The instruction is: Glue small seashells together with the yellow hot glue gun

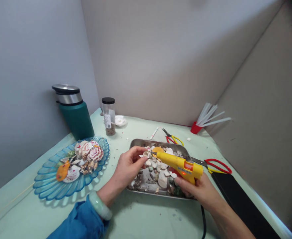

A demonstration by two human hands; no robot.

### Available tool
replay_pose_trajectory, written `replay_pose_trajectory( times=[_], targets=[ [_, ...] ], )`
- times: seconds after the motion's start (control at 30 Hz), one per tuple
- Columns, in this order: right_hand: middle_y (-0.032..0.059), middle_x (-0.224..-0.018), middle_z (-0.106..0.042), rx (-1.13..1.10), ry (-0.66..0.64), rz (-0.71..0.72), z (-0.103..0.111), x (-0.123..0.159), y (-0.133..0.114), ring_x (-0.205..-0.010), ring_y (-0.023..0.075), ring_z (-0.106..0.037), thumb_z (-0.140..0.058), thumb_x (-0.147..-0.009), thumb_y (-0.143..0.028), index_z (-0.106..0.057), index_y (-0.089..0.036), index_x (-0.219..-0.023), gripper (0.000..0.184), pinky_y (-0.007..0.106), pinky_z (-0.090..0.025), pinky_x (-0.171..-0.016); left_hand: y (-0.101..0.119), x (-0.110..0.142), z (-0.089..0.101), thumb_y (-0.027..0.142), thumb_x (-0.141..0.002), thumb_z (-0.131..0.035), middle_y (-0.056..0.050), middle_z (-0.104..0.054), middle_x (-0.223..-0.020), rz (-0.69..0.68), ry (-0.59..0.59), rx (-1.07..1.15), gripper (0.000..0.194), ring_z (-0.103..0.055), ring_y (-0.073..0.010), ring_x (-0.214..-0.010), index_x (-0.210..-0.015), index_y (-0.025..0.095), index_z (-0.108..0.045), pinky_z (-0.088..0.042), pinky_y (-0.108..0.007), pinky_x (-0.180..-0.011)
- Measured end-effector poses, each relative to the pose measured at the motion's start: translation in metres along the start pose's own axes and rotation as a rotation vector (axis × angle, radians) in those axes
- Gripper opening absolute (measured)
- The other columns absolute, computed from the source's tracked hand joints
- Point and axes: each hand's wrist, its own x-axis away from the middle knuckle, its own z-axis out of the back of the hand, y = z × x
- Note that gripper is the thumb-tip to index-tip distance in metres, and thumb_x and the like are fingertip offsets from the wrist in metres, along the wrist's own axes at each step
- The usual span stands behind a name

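My right hand (198, 189) is wrapped round the handle of a yellow hot glue gun (177, 162), whose small orange light glows. Its metal nozzle points left, at a small pale shell (147, 154) pinched between the thumb and fingertips of my left hand (129, 164). Whether the nozzle touches the shell I cannot tell. Both hands are above a metal tray (146, 190) holding many loose shells and stone-like bits. To the left, a blue scalloped glass plate (48, 177) carries a heap of shells, some striped red and one orange.
Behind the tray lie small scissors (172, 136) and a white stick (154, 133). Red-handled scissors (218, 166) and a long black object (240, 199) are at right. A red cup (196, 127) holds glue sticks. A green bottle (77, 119) and a clear jar (109, 116) stand back left.
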Motion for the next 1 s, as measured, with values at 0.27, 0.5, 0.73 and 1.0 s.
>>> replay_pose_trajectory(
  times=[0.27, 0.5, 0.73, 1.0],
  targets=[
    [-0.0004, -0.05, -0.055, 0.005, -0.023, 0.009, -0.0002, 0.0001, -0.0009, -0.057, 0.0198, -0.06, -0.07, -0.077, -0.037, -0.073, -0.019, -0.101, 0.03, 0.025, -0.048, -0.045, 0.0012, 0.0006, 0.0, 0.026, -0.077, -0.063, 0.002, -0.059, -0.062, 0.009, -0.008, 0.007, 0.025, -0.057, -0.0125, -0.056, -0.1, 0.015, -0.064, -0.047, -0.023, -0.055],
    [0.0012, -0.055, -0.059, 0.002, -0.071, -0.02, 0.0006, 0.0004, -0.0033, -0.068, 0.0207, -0.062, -0.069, -0.079, -0.039, -0.071, -0.015, -0.106, 0.036, 0.025, -0.051, -0.055, 0.0, 0.0003, -0.0005, 0.026, -0.077, -0.063, 0.001, -0.06, -0.066, 0.02, -0.009, 0.032, 0.026, -0.056, -0.0111, -0.055, -0.099, 0.013, -0.063, -0.048, -0.023, -0.055],
    [0.0026, -0.065, -0.063, 0.023, -0.045, -0.027, 0.0017, 0.0005, 0.0003, -0.066, 0.0187, -0.061, -0.068, -0.079, -0.041, -0.071, -0.015, -0.104, 0.036, 0.025, -0.05, -0.054, -0.0005, 0.0001, -0.0011, 0.026, -0.076, -0.064, 0.001, -0.06, -0.067, 0.018, -0.015, 0.086, 0.025, -0.055, -0.0104, -0.055, -0.098, 0.013, -0.063, -0.049, -0.022, -0.054],
    [0.0007, -0.055, -0.057, 0.036, -0.066, -0.006, 0.0032, 0.0001, 0.0005, -0.062, 0.0181, -0.06, -0.067, -0.081, -0.04, -0.07, -0.015, -0.107, 0.036, 0.024, -0.049, -0.051, -0.0001, 0.0006, -0.0013, 0.025, -0.076, -0.064, 0.001, -0.059, -0.065, 0.022, -0.009, 0.092, 0.025, -0.055, -0.0101, -0.054, -0.098, 0.013, -0.063, -0.048, -0.021, -0.052]
  ],
)
